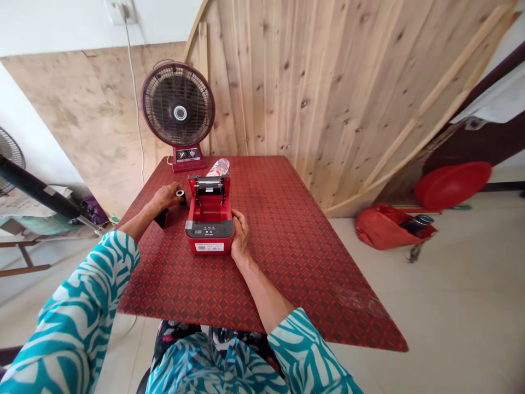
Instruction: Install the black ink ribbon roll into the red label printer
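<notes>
A small red and black printer (210, 245) stands on the table with its lid (210, 186) raised, showing a red hollow inside. Against its right side my right hand (240, 235) is pressed, fingers curled along the casing. To the left of the printer, my left hand (167, 196) has its fingers closed on a small black roll (181, 196) with a pale ring at its end. Below that hand lies a black item (161, 219), partly hidden by the wrist; its kind is unclear.
A dark red fan (179, 112) stands at the table's back left. Behind the printer lies a clear plastic bottle (219, 167). The red patterned table (295, 246) borders a wooden panel (303, 82). On the floor at right are a red bag (381, 232) and a red basin (453, 185).
</notes>
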`<state>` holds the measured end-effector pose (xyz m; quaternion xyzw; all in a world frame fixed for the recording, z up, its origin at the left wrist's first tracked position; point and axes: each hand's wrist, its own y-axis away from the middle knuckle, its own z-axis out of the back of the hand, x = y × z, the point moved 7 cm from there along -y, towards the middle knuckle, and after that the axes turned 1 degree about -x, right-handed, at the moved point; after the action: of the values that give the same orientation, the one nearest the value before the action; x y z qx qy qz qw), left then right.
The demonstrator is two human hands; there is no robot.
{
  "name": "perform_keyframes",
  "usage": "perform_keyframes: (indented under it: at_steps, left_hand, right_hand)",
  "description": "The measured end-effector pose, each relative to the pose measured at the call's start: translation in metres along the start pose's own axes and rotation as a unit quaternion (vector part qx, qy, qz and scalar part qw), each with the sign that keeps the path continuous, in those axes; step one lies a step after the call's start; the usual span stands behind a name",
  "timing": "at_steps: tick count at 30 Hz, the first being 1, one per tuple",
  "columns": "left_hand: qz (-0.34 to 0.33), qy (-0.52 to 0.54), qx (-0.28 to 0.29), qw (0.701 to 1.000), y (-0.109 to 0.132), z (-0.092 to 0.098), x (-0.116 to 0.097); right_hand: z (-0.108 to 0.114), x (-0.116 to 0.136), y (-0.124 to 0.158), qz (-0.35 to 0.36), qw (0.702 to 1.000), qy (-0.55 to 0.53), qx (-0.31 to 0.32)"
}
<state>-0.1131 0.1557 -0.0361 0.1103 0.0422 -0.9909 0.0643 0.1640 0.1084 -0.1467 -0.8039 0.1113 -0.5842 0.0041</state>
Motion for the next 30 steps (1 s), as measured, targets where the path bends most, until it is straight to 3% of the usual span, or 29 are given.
perform_keyframes:
  at_steps: [6, 8, 11, 14, 16, 18, 22, 30]
  left_hand:
    - [0.016, -0.025, 0.001, 1.000, -0.003, -0.008, 0.006]
    - [-0.001, 0.011, -0.011, 1.000, -0.001, -0.004, 0.009]
    - [-0.022, 0.149, -0.111, 0.982, 0.008, 0.016, 0.030]
    - [0.034, 0.265, -0.191, 0.945, 0.026, 0.026, 0.076]
    - [0.083, 0.326, -0.162, 0.928, 0.038, 0.016, 0.102]
    - [0.101, 0.384, -0.108, 0.912, 0.050, -0.001, 0.114]
    - [0.042, 0.441, -0.025, 0.896, 0.064, -0.023, 0.101]
    - [0.036, 0.422, -0.062, 0.904, 0.059, -0.028, 0.089]
  right_hand:
    - [0.000, 0.002, 0.000, 0.004, 1.000, 0.006, 0.008]
    - [0.000, 0.002, -0.001, 0.005, 1.000, 0.009, 0.006]
    - [-0.001, 0.000, -0.001, 0.003, 1.000, 0.006, 0.006]
    - [-0.001, -0.001, -0.002, 0.002, 1.000, 0.002, 0.008]
    - [-0.001, -0.003, -0.002, 0.001, 1.000, 0.001, 0.008]
    - [0.000, -0.004, -0.002, -0.001, 1.000, 0.000, 0.005]
    - [0.001, -0.005, -0.004, -0.004, 1.000, 0.000, 0.002]
    - [0.003, -0.006, -0.003, -0.015, 1.000, -0.001, 0.001]
